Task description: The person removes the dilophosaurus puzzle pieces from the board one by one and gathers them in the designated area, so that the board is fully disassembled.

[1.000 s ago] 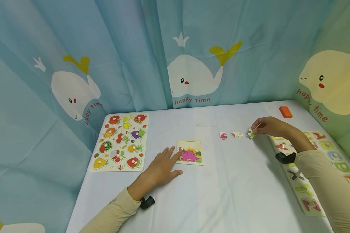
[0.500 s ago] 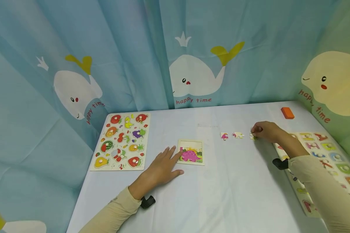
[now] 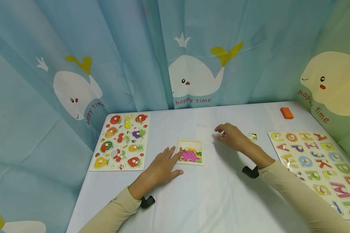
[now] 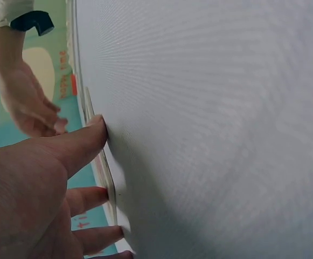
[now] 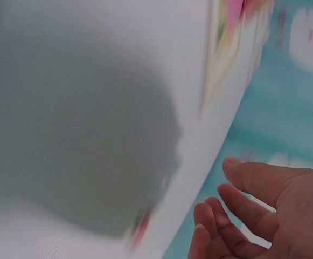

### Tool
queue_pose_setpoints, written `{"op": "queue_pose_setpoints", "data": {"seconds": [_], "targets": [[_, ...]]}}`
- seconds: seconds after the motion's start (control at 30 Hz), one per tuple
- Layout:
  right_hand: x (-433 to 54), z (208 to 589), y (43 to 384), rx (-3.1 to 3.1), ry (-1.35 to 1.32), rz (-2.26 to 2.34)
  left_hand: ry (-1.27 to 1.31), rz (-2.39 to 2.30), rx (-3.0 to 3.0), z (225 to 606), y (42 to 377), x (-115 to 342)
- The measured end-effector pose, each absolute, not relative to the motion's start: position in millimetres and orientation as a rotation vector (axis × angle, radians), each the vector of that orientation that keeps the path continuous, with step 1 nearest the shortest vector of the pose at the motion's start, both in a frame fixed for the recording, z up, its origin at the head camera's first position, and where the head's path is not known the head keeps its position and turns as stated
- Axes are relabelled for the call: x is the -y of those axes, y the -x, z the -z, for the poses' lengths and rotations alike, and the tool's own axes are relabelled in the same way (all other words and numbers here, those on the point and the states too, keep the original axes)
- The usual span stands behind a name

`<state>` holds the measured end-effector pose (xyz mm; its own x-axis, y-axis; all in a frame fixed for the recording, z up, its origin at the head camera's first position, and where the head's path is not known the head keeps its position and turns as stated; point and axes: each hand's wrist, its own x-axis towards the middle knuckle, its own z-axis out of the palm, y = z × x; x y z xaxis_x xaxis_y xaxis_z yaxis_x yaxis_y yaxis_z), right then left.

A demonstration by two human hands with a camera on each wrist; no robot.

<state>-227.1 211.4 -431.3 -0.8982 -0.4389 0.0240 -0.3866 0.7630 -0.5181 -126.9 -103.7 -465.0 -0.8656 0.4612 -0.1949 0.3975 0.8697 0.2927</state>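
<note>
A small square jigsaw puzzle point(image 3: 190, 155) with a pink dinosaur lies in its wooden tray, whose upper part shows bare board. My left hand point(image 3: 160, 168) rests with fingers spread at the tray's left edge, the index fingertip on the picture. In the left wrist view, the thumb point(image 4: 86, 143) lies beside the tray's edge. My right hand point(image 3: 231, 137) hovers right of the tray, fingers loosely bent. The right wrist view shows a gap between thumb and fingers, with nothing held. One loose puzzle piece point(image 3: 252, 137) lies right of this hand; the other loose pieces are hidden in the head view.
A fruit peg board point(image 3: 119, 142) lies on the left of the white table. On the right lies an alphabet peg board point(image 3: 318, 171), partly below my right sleeve. An orange block point(image 3: 286, 113) sits near the back right corner. A whale-print curtain point(image 3: 134, 64) stands behind.
My right hand has let go of the rightmost puzzle piece, which now lies flat on the table. It has moved left, over where the other two pieces lay. My left hand has stayed put.
</note>
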Motion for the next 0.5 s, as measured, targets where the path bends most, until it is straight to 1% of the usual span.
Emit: {"op": "queue_pose_setpoints", "data": {"seconds": [0.13,0.23,0.37,0.5], "targets": [[-160.9,439.3,205.5,-2.789,0.684,0.864,-0.654,-0.343,-2.780,465.8,128.2,104.2],[-132.8,445.8,193.6,-2.742,0.694,0.874,-0.659,-0.321,-2.783,465.7,128.8,104.3],[-112.6,457.1,187.2,-2.744,0.774,0.868,-0.669,-0.315,-2.783,464.5,128.4,104.6],[-105.9,464.3,184.9,-2.772,0.806,0.853,-0.669,-0.321,-2.781,464.5,127.2,105.5]]}}
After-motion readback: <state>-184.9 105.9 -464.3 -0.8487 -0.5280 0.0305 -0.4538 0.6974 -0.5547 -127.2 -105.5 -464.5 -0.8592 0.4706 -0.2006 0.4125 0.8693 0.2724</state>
